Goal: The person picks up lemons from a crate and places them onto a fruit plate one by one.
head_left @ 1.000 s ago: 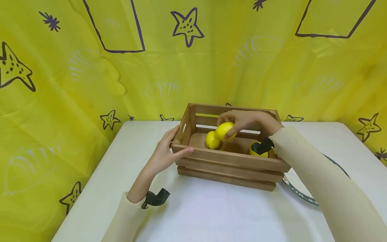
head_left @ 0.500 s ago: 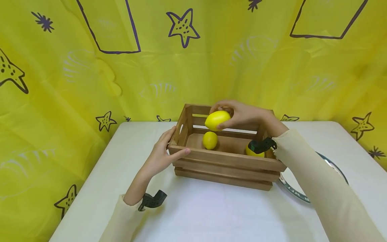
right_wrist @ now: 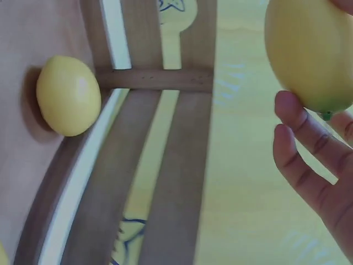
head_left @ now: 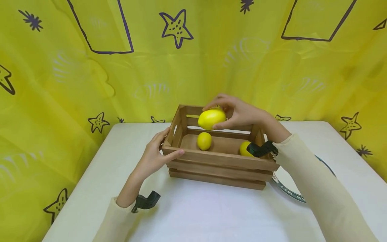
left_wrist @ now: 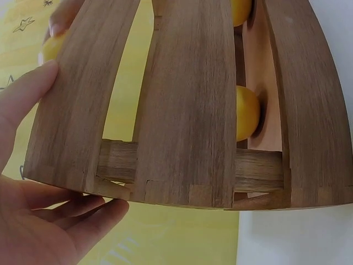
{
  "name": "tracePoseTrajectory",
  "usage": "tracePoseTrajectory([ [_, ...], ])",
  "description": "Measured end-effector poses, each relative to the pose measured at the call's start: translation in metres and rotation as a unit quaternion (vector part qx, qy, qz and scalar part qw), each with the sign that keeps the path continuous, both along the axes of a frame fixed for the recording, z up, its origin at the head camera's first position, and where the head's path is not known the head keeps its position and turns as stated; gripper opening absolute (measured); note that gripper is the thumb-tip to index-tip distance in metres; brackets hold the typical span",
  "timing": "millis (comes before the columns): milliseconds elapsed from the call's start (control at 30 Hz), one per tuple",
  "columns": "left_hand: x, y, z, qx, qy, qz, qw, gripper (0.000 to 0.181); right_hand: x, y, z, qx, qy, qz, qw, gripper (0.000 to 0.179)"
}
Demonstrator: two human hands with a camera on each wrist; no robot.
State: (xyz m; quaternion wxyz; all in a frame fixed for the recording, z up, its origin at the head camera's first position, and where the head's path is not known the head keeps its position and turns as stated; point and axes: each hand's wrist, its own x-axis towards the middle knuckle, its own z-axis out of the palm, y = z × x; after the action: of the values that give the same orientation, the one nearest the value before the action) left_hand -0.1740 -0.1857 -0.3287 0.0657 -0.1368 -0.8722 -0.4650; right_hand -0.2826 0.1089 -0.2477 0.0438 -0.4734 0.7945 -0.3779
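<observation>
My right hand (head_left: 245, 113) holds a yellow lemon (head_left: 211, 118) between thumb and fingers, over the wooden slatted crate (head_left: 217, 160). In the right wrist view, the held lemon (right_wrist: 311, 49) has its green stem end down by the fingertips. My left hand (head_left: 152, 157) grips the crate's left front corner, thumb on the front rim and fingers at the end panel. Inside the crate lies a second lemon (head_left: 204, 141) on the left. A third lemon (head_left: 245, 149) sits at the right, partly hidden by the black wrist camera.
A white plate with a green patterned rim (head_left: 290, 192) stands right of the crate, partly under the right sleeve (head_left: 317, 188). The white table (head_left: 193, 215) runs back to a yellow curtain (head_left: 211, 67) with starfish drawings. A black camera (head_left: 146, 201) is strapped to the left wrist.
My right hand has raised the lemon up and away from the second lemon inside the crate. The left hand keeps its grip on the corner. The whole head view has shifted slightly.
</observation>
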Motion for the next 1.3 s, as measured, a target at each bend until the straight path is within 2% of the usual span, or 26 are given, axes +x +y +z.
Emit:
tracePoseTrajectory([
  [200, -0.003, 0.005, -0.002, 0.011, -0.005, -0.003, 0.9999, 0.093, 0.014, 0.013, 0.010, -0.007, 0.008, -0.009, 0.9999, 0.054],
  [333, -0.007, 0.009, -0.002, 0.015, -0.005, -0.005, 0.9999, 0.093, 0.018, 0.026, 0.016, -0.018, 0.026, -0.020, 0.9993, 0.054],
  [433, -0.009, 0.012, -0.002, 0.021, -0.004, -0.010, 0.9997, 0.093, 0.021, 0.036, 0.018, -0.032, 0.046, -0.016, 0.9983, 0.054],
  [533, -0.011, 0.014, -0.003, 0.024, -0.003, -0.016, 0.9996, 0.093, 0.027, 0.046, 0.018, -0.041, 0.049, -0.009, 0.9979, 0.054],
  [667, -0.010, 0.013, -0.003, 0.026, -0.004, -0.015, 0.9995, 0.093, 0.036, 0.058, 0.018, -0.028, 0.051, -0.007, 0.9983, 0.055],
  [867, -0.006, 0.005, -0.001, 0.025, -0.010, -0.002, 0.9996, 0.092, 0.046, 0.070, 0.020, -0.011, 0.108, -0.019, 0.9940, 0.058],
  [1000, 0.000, -0.001, -0.001, 0.013, -0.015, 0.004, 0.9998, 0.090, 0.055, 0.081, 0.015, -0.032, 0.140, -0.022, 0.9893, 0.062],
  [1133, 0.004, -0.002, -0.002, 0.008, -0.015, 0.004, 0.9998, 0.089, 0.063, 0.098, 0.003, -0.053, 0.144, -0.032, 0.9876, 0.066],
  [1300, 0.002, 0.001, -0.004, 0.015, -0.012, -0.005, 0.9998, 0.088, 0.071, 0.128, -0.011, -0.045, 0.144, -0.084, 0.9850, 0.068],
])
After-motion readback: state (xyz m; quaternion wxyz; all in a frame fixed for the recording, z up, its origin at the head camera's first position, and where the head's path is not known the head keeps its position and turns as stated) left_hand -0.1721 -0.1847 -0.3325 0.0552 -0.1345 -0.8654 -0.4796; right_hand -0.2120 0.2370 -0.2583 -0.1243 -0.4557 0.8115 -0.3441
